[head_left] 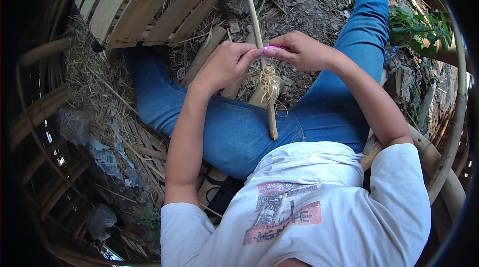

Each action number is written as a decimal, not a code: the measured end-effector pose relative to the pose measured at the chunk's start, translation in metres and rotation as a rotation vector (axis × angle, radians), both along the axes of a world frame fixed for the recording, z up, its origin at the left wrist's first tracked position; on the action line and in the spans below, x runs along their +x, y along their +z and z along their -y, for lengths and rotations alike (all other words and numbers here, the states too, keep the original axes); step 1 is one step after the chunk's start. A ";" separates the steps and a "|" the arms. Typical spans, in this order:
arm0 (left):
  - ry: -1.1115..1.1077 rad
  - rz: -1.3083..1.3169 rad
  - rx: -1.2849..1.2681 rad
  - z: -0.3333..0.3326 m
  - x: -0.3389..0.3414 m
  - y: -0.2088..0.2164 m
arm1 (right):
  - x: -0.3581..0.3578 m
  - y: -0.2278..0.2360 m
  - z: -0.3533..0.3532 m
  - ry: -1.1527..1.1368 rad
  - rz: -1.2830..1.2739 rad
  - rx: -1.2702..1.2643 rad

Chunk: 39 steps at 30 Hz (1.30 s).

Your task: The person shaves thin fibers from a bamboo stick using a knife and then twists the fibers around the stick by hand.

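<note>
A thin wooden stick point(256, 22) slants across the space between my legs, its lower end resting against my jeans. A tangle of pale fibre strands point(269, 86) is wound around its lower part. My left hand point(230, 62) is closed, thumb and fingers pinched together at the stick; what lies in the pinch is hidden. From the other side my right hand point(301, 51) meets it, fingers closed on a small bright pink object point(271, 47). The pink object is mostly covered by the fingers, so its kind does not show. Both hands are just above the wound fibre.
A slatted wooden panel point(137, 10) stands at the far left. Dry straw point(97, 75) and crumpled plastic sheeting point(102, 152) lie on the left. Dirt ground point(304, 12) with scraps extends ahead. Leafy green plants point(419, 30) grow on the right, beside curved bamboo poles point(446, 172).
</note>
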<state>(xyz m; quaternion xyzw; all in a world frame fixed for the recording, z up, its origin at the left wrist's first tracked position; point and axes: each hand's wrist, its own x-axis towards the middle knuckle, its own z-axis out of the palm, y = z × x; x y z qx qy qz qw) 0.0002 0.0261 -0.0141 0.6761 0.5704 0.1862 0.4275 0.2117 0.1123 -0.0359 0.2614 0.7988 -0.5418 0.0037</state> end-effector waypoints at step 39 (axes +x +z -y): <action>0.084 -0.332 0.483 0.019 0.016 -0.005 | 0.001 -0.018 0.025 -0.185 -0.279 0.696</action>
